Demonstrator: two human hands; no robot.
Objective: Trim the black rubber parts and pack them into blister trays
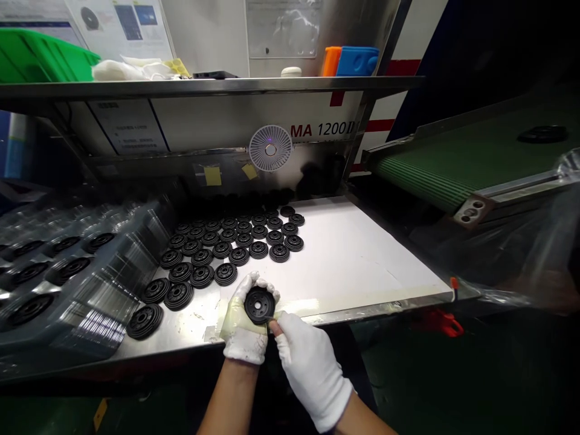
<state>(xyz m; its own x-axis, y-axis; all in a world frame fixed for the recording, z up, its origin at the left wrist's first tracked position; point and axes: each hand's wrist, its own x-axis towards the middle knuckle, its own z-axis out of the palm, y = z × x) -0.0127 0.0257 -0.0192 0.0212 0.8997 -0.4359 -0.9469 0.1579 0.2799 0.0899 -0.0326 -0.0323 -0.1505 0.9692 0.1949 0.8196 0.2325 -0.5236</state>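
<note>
My left hand (246, 320), in a white glove, is shut on a black ribbed disc (260, 305) with a central hole, possibly moulded rubber. My right hand (312, 368), also gloved, sits against the disc's near edge and pinches a small thin blade (270, 318), partly hidden by the fingers. Both hands are over the near edge of a steel table. Just beyond them, several matching discs (225, 273) lie flat in close rows on the steel and white sheet (353, 254).
To the left, a clear plastic tray (67, 269) holds more black discs in pockets. A green conveyor belt (471, 160) at the right carries one dark disc (542, 134). Overhead runs a steel shelf (203, 87) with a green bin (40, 57), and a small fan (270, 148) stands behind the table.
</note>
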